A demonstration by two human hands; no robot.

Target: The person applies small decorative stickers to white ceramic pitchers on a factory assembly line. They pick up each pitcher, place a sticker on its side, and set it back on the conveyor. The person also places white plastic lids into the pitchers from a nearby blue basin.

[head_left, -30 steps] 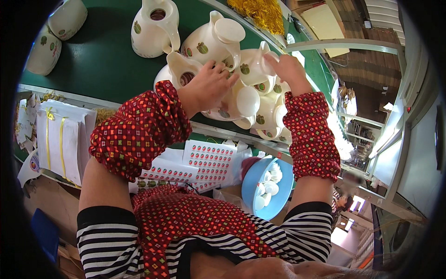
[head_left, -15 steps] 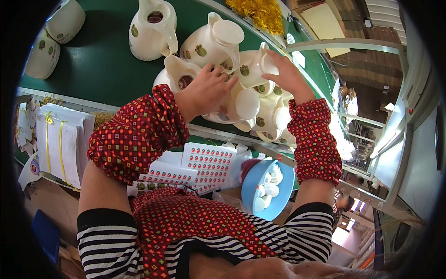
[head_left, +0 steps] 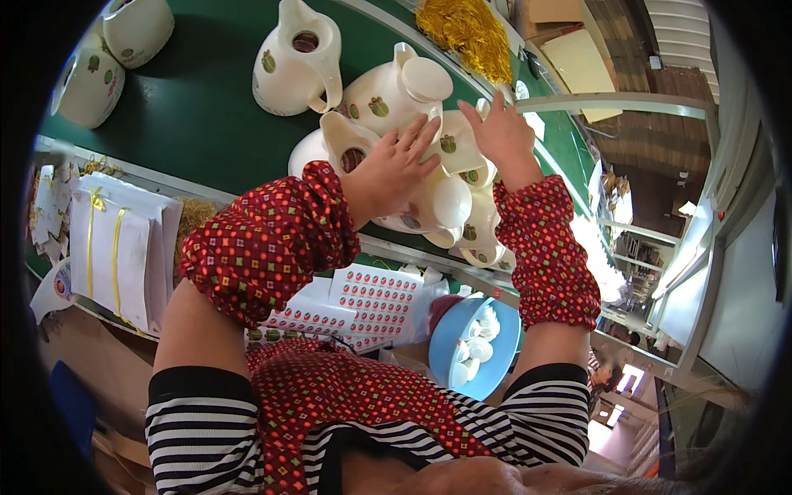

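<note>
Several cream-white vacuum jugs with small green decals stand close together on the green work surface. My left hand (head_left: pixel 394 171), fingers spread, reaches over them, between an open-mouthed jug (head_left: pixel 307 153) and a jug with a white lid (head_left: pixel 452 200). My right hand (head_left: pixel 506 139) is at the far right jug (head_left: pixel 455 142), its fingers stretched out and the palm hiding much of that jug's top. Whether either hand presses on a jug, I cannot tell. Behind them are a lidded jug (head_left: pixel 384 99) and an uncapped jug (head_left: pixel 295 66).
A light blue basin (head_left: pixel 441 351) holding white lids (head_left: pixel 478 350) sits below the surface's near edge. Sticker sheets (head_left: pixel 375 297) lie beside it. White paper bundles (head_left: pixel 124 247) are at left, gold tinsel (head_left: pixel 466 33) at the back, two more jugs (head_left: pixel 89 87) far left.
The view has shifted slightly, so the jugs appear farther right. My right hand's fingers have straightened over its jug, whose lid showed before. My left hand's fingers have spread more.
</note>
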